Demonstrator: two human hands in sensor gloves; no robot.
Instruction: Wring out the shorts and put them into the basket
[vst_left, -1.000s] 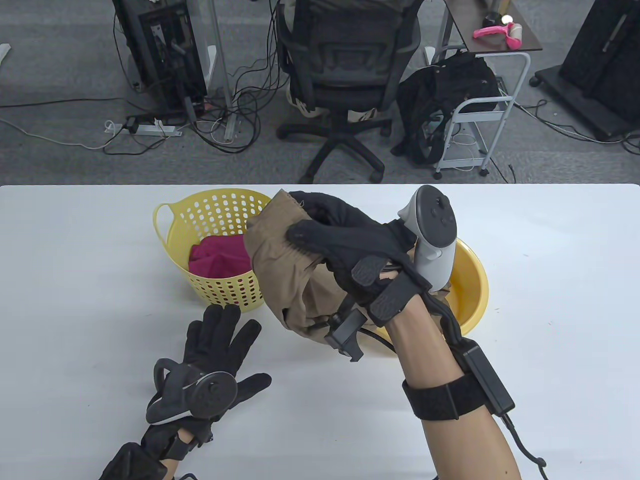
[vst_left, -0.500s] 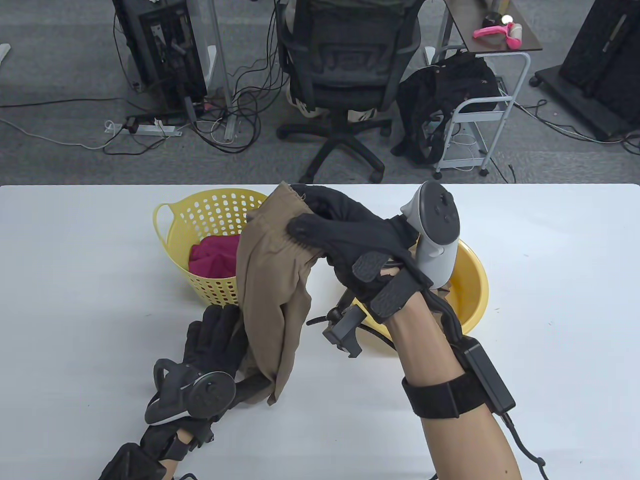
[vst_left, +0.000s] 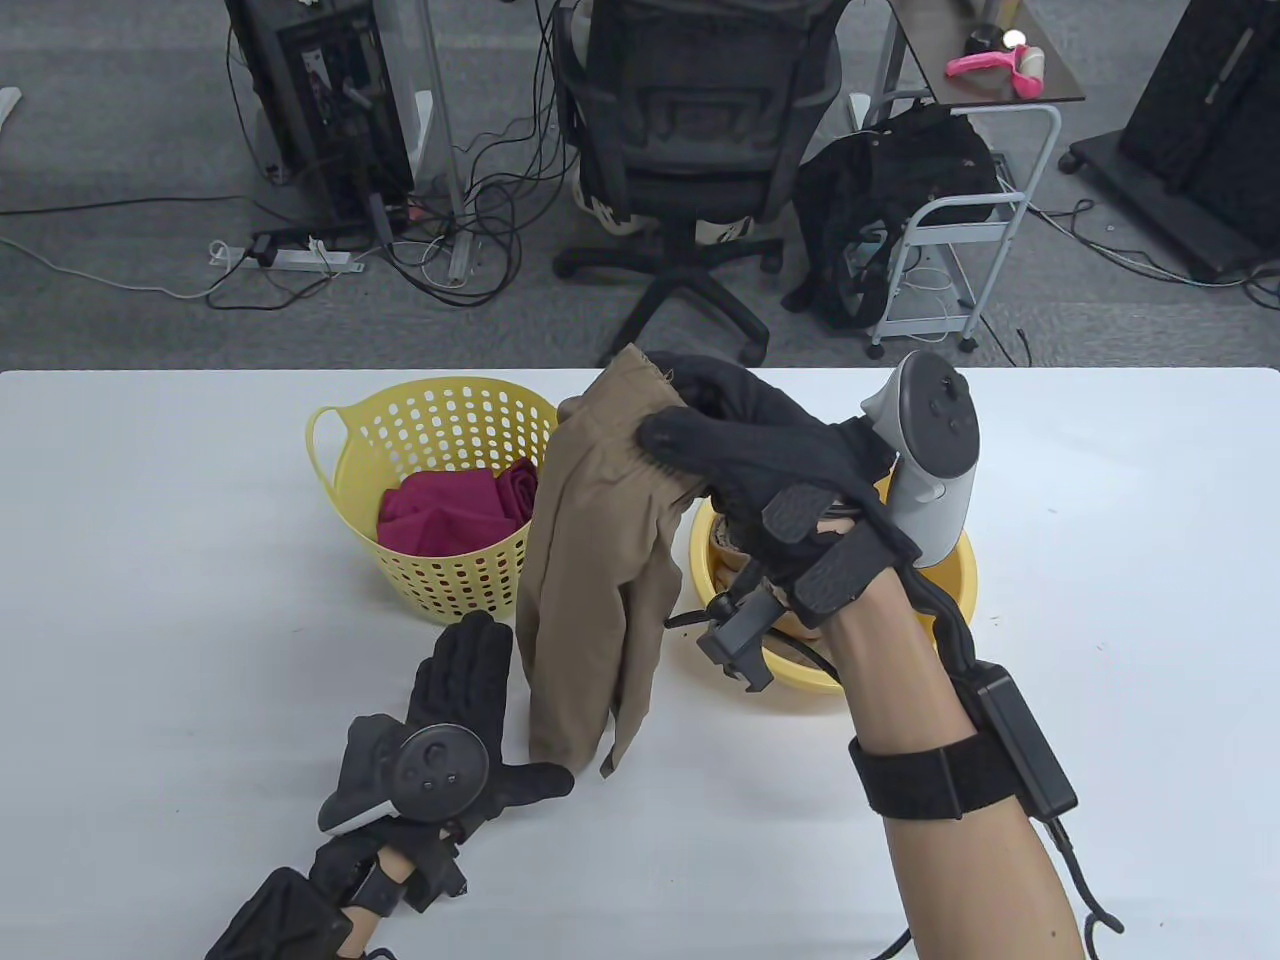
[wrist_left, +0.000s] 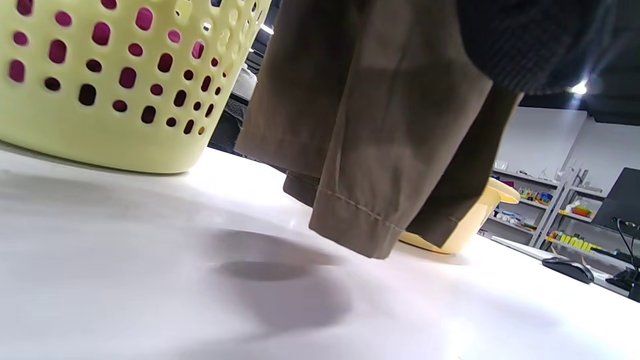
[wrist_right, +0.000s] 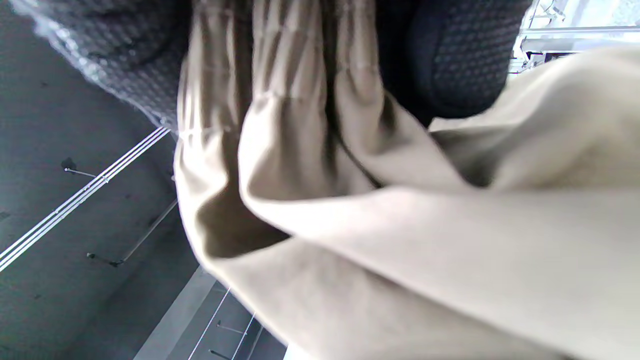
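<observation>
My right hand (vst_left: 700, 440) grips the waistband of the brown shorts (vst_left: 590, 570) and holds them up, so they hang between the yellow basket (vst_left: 440, 580) and the yellow basin (vst_left: 950, 580). The hem (wrist_left: 350, 225) of the shorts hangs just above the white table. In the right wrist view the bunched waistband (wrist_right: 280, 100) is pinched between my gloved fingers (wrist_right: 460, 55). My left hand (vst_left: 470, 700) lies low over the table with straight fingers, just left of the hanging legs, and holds nothing.
The perforated yellow basket holds a magenta cloth (vst_left: 450, 510). Inside the basin, more brown cloth (vst_left: 730, 545) shows. An office chair (vst_left: 690, 170), a cart (vst_left: 960, 220) and cables stand on the floor behind the table's far edge.
The shorts have unfolded from a bundle and now hang full length. My right hand moved right and slightly up with them. My left hand shifted right and is no longer under the cloth.
</observation>
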